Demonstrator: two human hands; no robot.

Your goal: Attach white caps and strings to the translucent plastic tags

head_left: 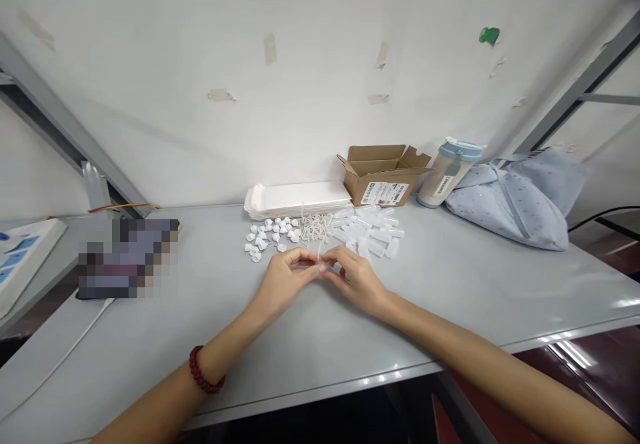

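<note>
My left hand (285,281) and my right hand (354,279) meet above the grey table (210,324), fingertips pinching a thin white cord (319,254) that rises between them. Whatever else they hold is hidden by my fingers. Just beyond them lie a heap of small white plastic caps (267,234), a tangle of white cords (315,229) and several translucent plastic tubes (370,231). The nearest tubes almost reach my right fingers. A red bead bracelet (203,371) circles my left wrist.
A stack of white trays (297,199) and an open cardboard box (383,174) stand against the white wall. Farther right are a lidded tumbler (447,174) and a pale blue bag (515,201). A pixelated object (125,257) lies left, with a white cable (60,357) nearby.
</note>
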